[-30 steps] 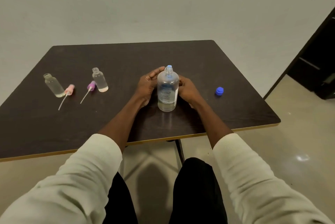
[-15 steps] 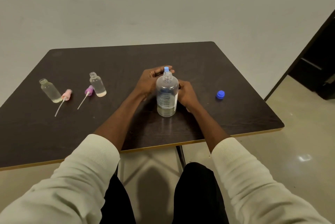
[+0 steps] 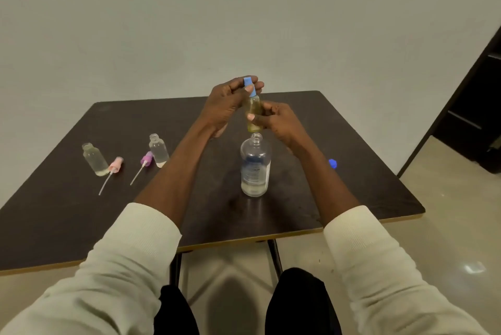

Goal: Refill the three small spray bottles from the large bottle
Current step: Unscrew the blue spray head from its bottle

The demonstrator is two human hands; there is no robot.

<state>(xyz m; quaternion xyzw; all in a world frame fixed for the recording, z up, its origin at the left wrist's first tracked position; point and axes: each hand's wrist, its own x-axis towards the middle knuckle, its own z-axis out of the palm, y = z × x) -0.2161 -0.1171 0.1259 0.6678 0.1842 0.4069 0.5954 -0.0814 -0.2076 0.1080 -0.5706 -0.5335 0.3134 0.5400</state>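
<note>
The large clear bottle (image 3: 255,169) stands uncapped on the dark table (image 3: 339,199), with a little liquid at its bottom. Just above its mouth I hold a small spray bottle (image 3: 253,111) with a blue spray top (image 3: 249,88). My right hand (image 3: 279,120) grips the small bottle's body. My left hand (image 3: 230,101) pinches the blue top. Two more small bottles stand open at the left, one (image 3: 95,159) beside a pink spray head (image 3: 116,164) and one (image 3: 158,150) beside a purple spray head (image 3: 146,159).
The large bottle's blue cap (image 3: 332,163) lies on the table to the right. A dark doorway or cabinet (image 3: 477,107) stands at the far right. The table's near edge (image 3: 244,240) runs above my knees.
Both hands have lifted the blue-topped small bottle from behind the large bottle up above its mouth. The large bottle stays standing on the table.
</note>
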